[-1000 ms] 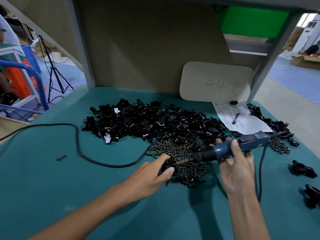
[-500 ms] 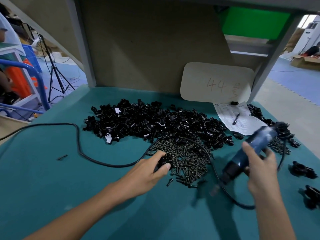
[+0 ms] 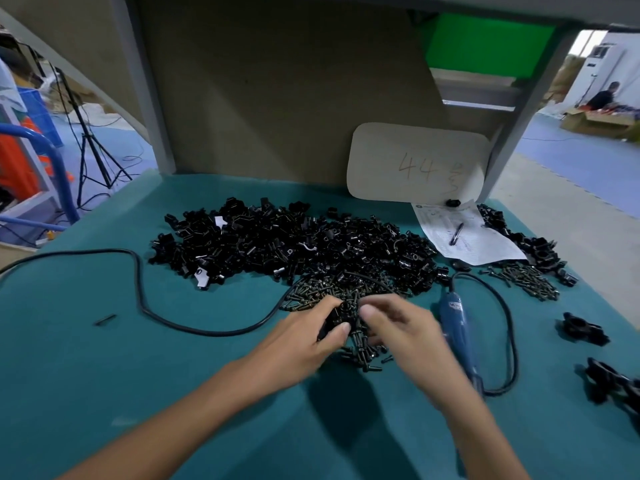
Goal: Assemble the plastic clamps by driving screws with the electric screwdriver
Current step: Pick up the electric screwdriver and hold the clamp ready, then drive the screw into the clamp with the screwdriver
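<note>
Thumb and fingertips (image 3: 341, 329) of the left hand (image 3: 301, 344) pinch a small black clamp piece (image 3: 337, 315) at centre frame, lifted just over the near edge of the screw pile (image 3: 360, 355). Just right of it, the right hand (image 3: 401, 330) curls its fingers down toward the same screws; motion blur hides whether a screw sits between them. The blue electric screwdriver (image 3: 459, 327) lies unheld on the green table (image 3: 104, 393) beside that hand, right of centre, its black cord (image 3: 139, 282) looping off to the left edge. Behind, a broad heap of loose clamp parts (image 3: 294, 244) fills the middle of the frame; assembled clamps (image 3: 585, 329) rest at the right edge.

The moulded part looks light, rigid and smooth, best taken across its flat sides so that the screw hole stays exposed. The screws appear tiny and prone to roll or tangle, so a fingertip pinch near the head seems wise. The driver's barrel would suit a full wrap, cord trailing clear.
</note>
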Motion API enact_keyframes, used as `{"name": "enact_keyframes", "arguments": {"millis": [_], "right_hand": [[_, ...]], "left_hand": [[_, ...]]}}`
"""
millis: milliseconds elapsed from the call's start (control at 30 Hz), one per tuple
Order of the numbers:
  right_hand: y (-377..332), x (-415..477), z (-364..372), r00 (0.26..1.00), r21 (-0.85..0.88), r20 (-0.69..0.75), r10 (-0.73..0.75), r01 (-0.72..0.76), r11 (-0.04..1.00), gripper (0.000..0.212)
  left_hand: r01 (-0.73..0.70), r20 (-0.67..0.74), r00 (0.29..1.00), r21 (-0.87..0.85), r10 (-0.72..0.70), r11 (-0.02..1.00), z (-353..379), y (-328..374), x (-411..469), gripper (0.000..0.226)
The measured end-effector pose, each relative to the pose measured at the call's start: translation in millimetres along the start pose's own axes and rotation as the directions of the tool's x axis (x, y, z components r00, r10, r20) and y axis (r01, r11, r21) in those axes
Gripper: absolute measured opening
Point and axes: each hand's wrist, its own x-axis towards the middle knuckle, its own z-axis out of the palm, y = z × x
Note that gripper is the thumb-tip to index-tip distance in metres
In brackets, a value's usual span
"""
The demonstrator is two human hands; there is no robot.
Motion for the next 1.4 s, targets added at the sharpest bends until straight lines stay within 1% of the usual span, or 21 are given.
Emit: {"name": "enact_keyframes", "arguments": {"millis": [67,133,233,267,300,333,367,400,433,467,500,533,600,700,800,900,967,1033,1100,1233,1400], "right_hand": [[-1.1,2.9,18.1,0.999,-0.026,-0.018,-0.031,0.030,0.999,0.011],[1.0,7.6,23.3,0.999,-0.045,-0.039,-0.007,0.005,0.999,0.012],[6.4,15.8,17.9,0.997,-0.018,-0.074,0.036,-0.037,0.999,0.010],[8.3,19.8,13.3,0.996,-0.067,-0.085,0.029,-0.035,0.997,0.006],[10.8,22.8,8.8,0.997,-0.165,-0.074,0.014,-0.026,0.986,0.009],[12.2,23.4,6.0,0.999,-0.256,-0.035,0.002,-0.011,0.967,0.019],[12.2,22.5,6.4,1.000,-0.270,0.004,0.007,-0.005,0.963,0.028],[11.8,20.9,10.1,0.998,-0.193,0.049,0.032,-0.022,0.981,0.030],[10.7,18.5,16.4,0.993,-0.031,0.100,0.067,-0.064,0.997,0.028],[8.3,15.7,23.4,0.984,0.144,0.146,0.101,-0.122,0.982,0.025],[7.1,13.5,28.5,0.977,0.300,0.170,0.127,-0.174,0.938,0.021],[5.7,12.8,30.9,0.976,0.392,0.168,0.137,-0.194,0.899,0.018],[4.5,13.2,29.7,0.977,0.478,0.167,0.134,-0.199,0.855,0.016],[-1.9,14.4,23.2,0.978,0.565,0.181,0.103,-0.189,0.803,0.018],[-14.5,12.4,18.6,0.980,0.663,0.188,0.069,-0.178,0.727,0.023],[-26.3,9.2,13.7,0.987,0.723,0.158,0.017,-0.127,0.679,0.025],[-36.0,6.7,11.7,0.992,0.741,0.122,-0.018,-0.079,0.667,0.024],[-47.4,4.9,8.9,0.995,0.741,0.086,-0.055,-0.027,0.671,0.022],[-60.2,3.0,6.1,0.994,0.736,0.052,-0.095,0.027,0.676,0.021],[-86.8,-2.9,0.1,0.981,0.759,0.000,-0.195,0.127,0.639,0.020],[-113.9,-11.4,-6.6,0.952,0.773,-0.062,-0.300,0.236,0.589,0.020]], "left_hand": [[-0.005,-0.010,1.000,0.015,0.006,1.000,0.7,-2.7,1.6,0.014],[-0.005,-0.016,1.000,0.032,0.005,0.999,-0.2,-6.6,1.5,0.013],[0.026,-0.028,0.999,0.039,-0.025,0.999,-4.0,-13.4,2.2,0.015],[0.040,-0.032,0.999,0.042,-0.039,0.998,-5.7,-14.9,2.5,0.015],[0.049,-0.035,0.998,0.046,-0.048,0.998,-7.3,-16.2,2.2,0.016],[0.051,-0.034,0.998,0.048,-0.049,0.998,-8.4,-16.4,1.9,0.017],[0.048,-0.029,0.998,0.047,-0.046,0.998,-9.2,-15.7,1.5,0.017],[0.041,-0.021,0.999,0.042,-0.040,0.998,-9.6,-13.8,1.4,0.017],[0.034,-0.011,0.999,0.041,-0.033,0.999,-10.0,-11.2,1.5,0.015],[0.031,-0.002,1.000,0.044,-0.031,0.999,-10.2,-8.2,1.7,0.015],[0.037,0.006,0.999,0.049,-0.038,0.998,-10.4,-5.4,2.1,0.017],[0.049,0.015,0.999,0.053,-0.050,0.997,-11.3,-2.7,2.4,0.020],[0.091,0.038,0.995,0.051,-0.093,0.995,-14.0,0.5,2.4,0.029],[0.122,0.059,0.991,0.010,-0.122,0.993,-22.6,6.5,3.0,0.030],[0.081,0.034,0.996,-0.033,-0.080,0.996,-37.0,18.2,2.9,0.026],[0.009,-0.076,0.997,-0.053,-0.013,0.999,-49.0,31.0,1.2,0.018],[-0.038,-0.168,0.985,-0.061,0.027,0.997,-54.7,39.1,-0.1,0.019],[-0.085,-0.272,0.960,-0.082,0.059,0.993,-60.7,48.3,-0.8,0.022],[-0.160,-0.366,0.925,-0.136,0.101,0.978,-68.1,58.6,-1.2,0.026],[-0.278,-0.430,0.892,-0.272,0.142,0.921,-85.6,83.5,-4.6,0.030],[-0.413,-0.480,0.848,-0.327,0.227,0.850,-102.6,108.3,-10.1,0.032]]}}
